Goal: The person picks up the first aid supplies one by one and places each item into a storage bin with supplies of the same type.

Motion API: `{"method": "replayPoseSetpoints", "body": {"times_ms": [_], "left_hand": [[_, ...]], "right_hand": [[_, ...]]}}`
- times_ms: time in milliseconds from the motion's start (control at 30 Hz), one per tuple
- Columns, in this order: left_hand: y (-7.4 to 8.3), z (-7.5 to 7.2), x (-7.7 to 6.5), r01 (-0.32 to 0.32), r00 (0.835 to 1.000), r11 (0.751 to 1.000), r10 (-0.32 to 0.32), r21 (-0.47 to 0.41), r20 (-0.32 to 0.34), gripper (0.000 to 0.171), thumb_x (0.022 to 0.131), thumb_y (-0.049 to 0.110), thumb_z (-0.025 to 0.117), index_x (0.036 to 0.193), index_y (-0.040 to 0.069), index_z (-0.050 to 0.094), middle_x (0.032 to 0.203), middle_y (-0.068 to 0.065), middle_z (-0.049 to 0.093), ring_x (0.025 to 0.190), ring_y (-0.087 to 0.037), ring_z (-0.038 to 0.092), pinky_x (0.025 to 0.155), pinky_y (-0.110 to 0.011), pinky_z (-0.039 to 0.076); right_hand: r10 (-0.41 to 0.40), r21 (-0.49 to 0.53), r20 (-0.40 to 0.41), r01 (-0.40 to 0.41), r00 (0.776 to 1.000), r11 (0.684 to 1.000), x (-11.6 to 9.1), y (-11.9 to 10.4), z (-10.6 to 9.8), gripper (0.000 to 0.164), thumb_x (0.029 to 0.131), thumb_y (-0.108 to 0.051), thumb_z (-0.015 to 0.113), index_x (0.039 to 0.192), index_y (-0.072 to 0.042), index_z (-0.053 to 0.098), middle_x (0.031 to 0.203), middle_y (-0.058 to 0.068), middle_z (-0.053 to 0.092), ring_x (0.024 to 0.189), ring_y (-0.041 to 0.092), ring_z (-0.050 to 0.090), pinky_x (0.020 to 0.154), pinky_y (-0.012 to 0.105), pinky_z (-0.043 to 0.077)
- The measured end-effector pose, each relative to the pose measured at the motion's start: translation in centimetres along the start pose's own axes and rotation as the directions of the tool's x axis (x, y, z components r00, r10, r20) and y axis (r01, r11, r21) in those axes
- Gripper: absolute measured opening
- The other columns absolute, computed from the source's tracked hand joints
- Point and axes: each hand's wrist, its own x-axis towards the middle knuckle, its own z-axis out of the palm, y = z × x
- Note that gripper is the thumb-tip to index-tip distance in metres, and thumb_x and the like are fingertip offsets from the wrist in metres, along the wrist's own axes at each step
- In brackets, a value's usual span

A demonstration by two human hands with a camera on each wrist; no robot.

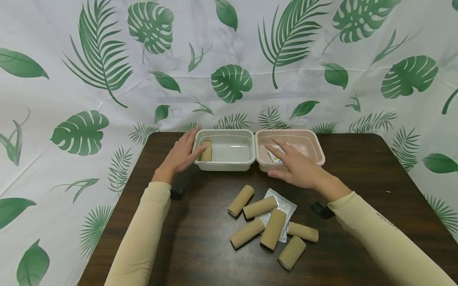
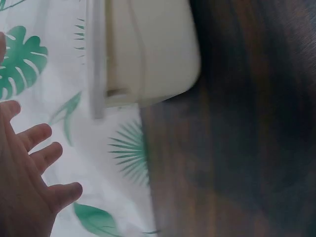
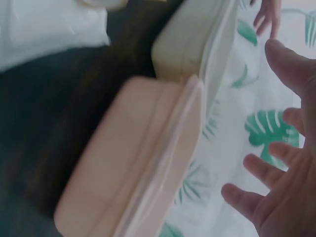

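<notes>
Dk brown wood-grain table (image 1: 200, 246), far corners rounded. Near its far edge: off-white tub (image 1: 224, 167) & pink tub (image 1: 265, 167), side by side, both right way up, rims v. close. Nearer, approx. mid-table: silver packet (image 1: 287, 206), partly covered, w/ six cardboard tubes (image 1: 291, 253) in a loose cluster, all on their sides at diff. angles, one lying across packet. Tiny pale speck (image 1: 388, 192) on R part of tabletop.

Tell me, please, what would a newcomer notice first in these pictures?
Probably the leaf-patterned cloth, filling the background behind the dark table. Next come six cardboard tubes, lying on and around a silver packet, nearer the viewer than the white tub and pink tub, which stand side by side.
</notes>
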Motion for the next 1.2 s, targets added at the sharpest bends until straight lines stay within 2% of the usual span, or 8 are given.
{"method": "replayPoseSetpoints", "body": {"times_ms": [100,233,367,500,667,833,1033,1200], "left_hand": [[-0.8,0.9,-0.5,0.039,0.999,0.991,-0.039,-0.131,0.004,0.079,0.101,0.054,0.042,0.159,0.016,0.006,0.161,-0.014,0.014,0.147,-0.031,0.015,0.113,-0.056,0.019],[-1.6,2.3,-1.0,0.086,0.996,0.954,-0.087,-0.286,0.010,0.079,0.102,0.050,0.042,0.159,0.013,0.002,0.161,-0.018,0.012,0.147,-0.030,0.015,0.113,-0.053,0.020],[-2.0,3.8,-1.2,0.089,0.995,0.924,-0.100,-0.372,-0.009,0.079,0.102,0.042,0.047,0.158,0.008,0.003,0.158,-0.023,0.016,0.144,-0.032,0.019,0.113,-0.052,0.021],[-2.3,4.8,-1.4,0.090,0.994,0.915,-0.106,-0.394,-0.017,0.081,0.101,0.038,0.052,0.158,0.007,0.004,0.157,-0.024,0.018,0.142,-0.034,0.022,0.112,-0.053,0.023],[-2.3,5.5,-1.7,0.120,0.991,0.911,-0.136,-0.394,-0.013,0.084,0.098,0.040,0.056,0.159,0.009,0.006,0.158,-0.021,0.018,0.142,-0.032,0.023,0.111,-0.053,0.023],[-2.4,5.7,-1.9,0.127,0.989,0.905,-0.147,-0.405,-0.018,0.090,0.095,0.040,0.061,0.159,0.010,0.005,0.161,-0.016,0.015,0.144,-0.030,0.021,0.112,-0.054,0.022],[-2.6,5.9,-1.9,0.144,0.988,0.906,-0.156,-0.398,0.003,0.097,0.092,0.045,0.066,0.159,0.016,0.001,0.163,-0.010,0.012,0.146,-0.027,0.020,0.113,-0.052,0.022],[-2.6,6.0,-1.9,0.170,0.983,0.899,-0.181,-0.403,0.011,0.098,0.091,0.046,0.066,0.159,0.021,0.001,0.162,-0.009,0.014,0.144,-0.029,0.024,0.112,-0.053,0.024]], "right_hand": [[-0.025,0.027,0.048,0.024,0.999,0.999,-0.5,-0.9,1.2,0.076,0.094,-0.047,0.062,0.157,-0.020,0.028,0.161,0.012,0.019,0.139,0.038,0.034,0.100,0.056,0.039],[-0.056,0.025,0.092,0.053,0.994,0.998,-1.3,-2.0,3.4,0.066,0.094,-0.045,0.064,0.149,-0.015,0.044,0.157,0.011,0.031,0.137,0.032,0.039,0.101,0.051,0.041],[0.022,-0.046,0.089,-0.018,0.996,0.999,-2.0,-3.6,5.7,0.061,0.091,-0.053,0.064,0.138,-0.014,0.058,0.145,0.011,0.047,0.117,0.025,0.056,0.081,0.042,0.052],[0.119,-0.122,0.048,-0.113,0.992,0.986,-2.4,-5.2,7.4,0.068,0.086,-0.063,0.063,0.132,-0.013,0.063,0.132,0.011,0.056,0.102,0.023,0.060,0.062,0.037,0.052],[0.203,-0.192,0.031,-0.193,0.979,0.962,-2.7,-6.6,9.0,0.079,0.081,-0.071,0.063,0.134,-0.012,0.061,0.130,0.011,0.055,0.109,0.028,0.056,0.061,0.041,0.052],[0.241,-0.201,0.022,-0.232,0.970,0.952,-2.7,-7.4,10.3,0.087,0.077,-0.075,0.063,0.135,-0.011,0.059,0.131,0.015,0.053,0.108,0.031,0.056,0.057,0.040,0.051],[0.267,-0.198,0.022,-0.258,0.963,0.946,-2.6,-7.6,11.1,0.077,0.079,-0.066,0.069,0.130,-0.009,0.062,0.131,0.016,0.053,0.110,0.032,0.056,0.064,0.044,0.053],[0.251,-0.201,0.021,-0.242,0.968,0.949,-2.6,-7.5,11.2,0.061,0.081,-0.060,0.071,0.117,-0.010,0.070,0.118,0.013,0.058,0.099,0.028,0.056,0.068,0.041,0.051]]}}
